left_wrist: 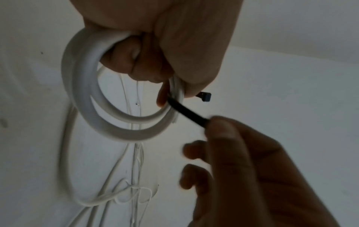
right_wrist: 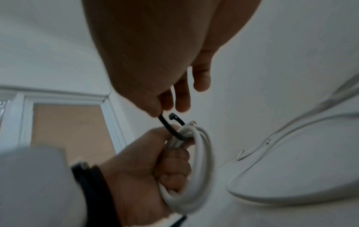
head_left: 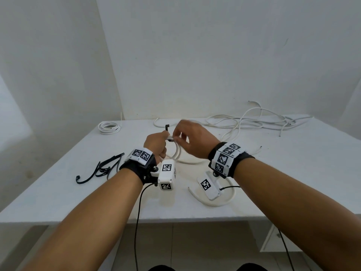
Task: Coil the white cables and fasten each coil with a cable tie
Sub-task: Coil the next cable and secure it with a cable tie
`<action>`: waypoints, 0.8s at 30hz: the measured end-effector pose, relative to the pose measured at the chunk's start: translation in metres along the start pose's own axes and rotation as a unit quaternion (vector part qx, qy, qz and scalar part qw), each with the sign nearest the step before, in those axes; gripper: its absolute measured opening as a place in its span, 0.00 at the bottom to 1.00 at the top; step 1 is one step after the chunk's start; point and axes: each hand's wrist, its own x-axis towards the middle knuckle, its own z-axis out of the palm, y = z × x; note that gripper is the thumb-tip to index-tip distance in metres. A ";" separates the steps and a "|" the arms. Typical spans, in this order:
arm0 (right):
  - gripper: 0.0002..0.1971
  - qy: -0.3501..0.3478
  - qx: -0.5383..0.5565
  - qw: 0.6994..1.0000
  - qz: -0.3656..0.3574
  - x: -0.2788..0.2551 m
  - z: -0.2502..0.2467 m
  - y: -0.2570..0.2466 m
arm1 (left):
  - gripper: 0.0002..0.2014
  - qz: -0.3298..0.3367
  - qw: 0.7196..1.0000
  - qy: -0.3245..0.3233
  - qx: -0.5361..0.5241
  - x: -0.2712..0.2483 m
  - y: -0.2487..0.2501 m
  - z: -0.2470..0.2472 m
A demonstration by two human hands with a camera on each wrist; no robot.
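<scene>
My left hand is curled round a small coil of white cable, held above the white table. A black cable tie wraps round the coil beside my left fingers; its head sticks out free. My right hand pinches the tie's tail between thumb and forefinger, with the other fingers spread.
A tied coil of white cable lies at the table's back left. A tangle of loose white cables spreads over the back right. Several black cable ties lie at the left. A short cable piece curves near the front edge.
</scene>
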 end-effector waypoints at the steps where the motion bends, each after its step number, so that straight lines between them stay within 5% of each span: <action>1: 0.03 0.032 0.017 0.999 0.010 0.002 -0.002 0.001 | 0.09 0.012 1.000 -0.006 0.019 -0.001 -0.001 0.001; 8: 0.02 0.045 0.066 0.994 0.074 0.001 -0.004 0.007 | 0.12 0.108 0.982 -0.048 0.147 -0.012 -0.005 0.010; 18: 0.03 0.034 0.119 0.979 0.162 -0.005 -0.013 0.008 | 0.09 0.177 0.973 -0.100 0.113 -0.020 -0.009 0.013; 24: 0.04 0.064 0.227 0.944 0.230 -0.005 -0.016 0.007 | 0.09 0.182 0.976 -0.035 0.112 -0.017 -0.010 0.011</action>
